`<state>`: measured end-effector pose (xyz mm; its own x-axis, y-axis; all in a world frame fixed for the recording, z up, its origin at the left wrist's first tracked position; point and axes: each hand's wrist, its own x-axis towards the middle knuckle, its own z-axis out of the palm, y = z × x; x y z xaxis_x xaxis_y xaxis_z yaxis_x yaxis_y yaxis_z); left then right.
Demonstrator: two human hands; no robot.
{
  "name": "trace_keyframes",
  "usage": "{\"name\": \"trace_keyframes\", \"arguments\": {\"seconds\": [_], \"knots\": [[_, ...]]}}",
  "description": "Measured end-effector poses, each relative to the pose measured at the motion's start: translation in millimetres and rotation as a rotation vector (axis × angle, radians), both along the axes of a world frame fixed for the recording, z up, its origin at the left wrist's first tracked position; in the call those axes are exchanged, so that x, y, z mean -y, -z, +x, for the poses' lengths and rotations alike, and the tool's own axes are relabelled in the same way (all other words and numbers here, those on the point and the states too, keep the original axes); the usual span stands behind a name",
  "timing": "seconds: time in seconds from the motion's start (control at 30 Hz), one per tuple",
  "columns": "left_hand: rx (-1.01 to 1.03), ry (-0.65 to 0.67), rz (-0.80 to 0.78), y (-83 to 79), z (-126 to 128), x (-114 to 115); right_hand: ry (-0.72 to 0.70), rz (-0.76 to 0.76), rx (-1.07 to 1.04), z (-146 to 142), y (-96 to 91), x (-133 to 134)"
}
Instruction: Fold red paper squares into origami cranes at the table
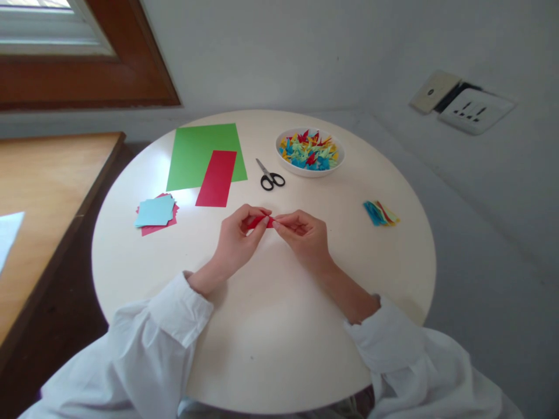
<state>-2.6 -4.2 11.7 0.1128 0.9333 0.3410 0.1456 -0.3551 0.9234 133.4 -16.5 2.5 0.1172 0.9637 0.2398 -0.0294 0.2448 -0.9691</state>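
Note:
A small piece of folded red paper (270,222) is pinched between the fingertips of both hands, just above the middle of the round white table. My left hand (241,235) is closed on its left side, and the fingers hide part of it. My right hand (304,234) grips the right edge between thumb and forefinger. Beyond the hands lies a pair of scissors (272,180) with black handles, blades pointing away. A red paper strip (217,179) rests partly over a large green sheet (198,152) to the left of the scissors.
A white bowl (311,173) full of small folded paper cranes stands at the back of the table (271,343). Light blue and red paper squares (155,210) are stacked at left. Several folded coloured pieces (381,213) lie at right. A wooden desk (52,192) stands left; walls border the back and right.

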Motion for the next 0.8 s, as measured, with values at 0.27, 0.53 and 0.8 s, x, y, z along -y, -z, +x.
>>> {"name": "trace_keyframes", "arguments": {"seconds": [0.27,0.53,0.8], "knots": [[0.106,-0.008,-0.065,0.7,2.4,0.6,-0.002,-0.024,-0.017,-0.7,0.7,0.1],[0.159,-0.007,-0.124,-0.7,2.8,1.1,0.006,-0.039,-0.019,-0.4,-0.7,0.0],[0.169,-0.019,-0.117,-0.7,3.6,0.7,-0.019,-0.028,-0.064,0.0,2.2,-1.2]]}}
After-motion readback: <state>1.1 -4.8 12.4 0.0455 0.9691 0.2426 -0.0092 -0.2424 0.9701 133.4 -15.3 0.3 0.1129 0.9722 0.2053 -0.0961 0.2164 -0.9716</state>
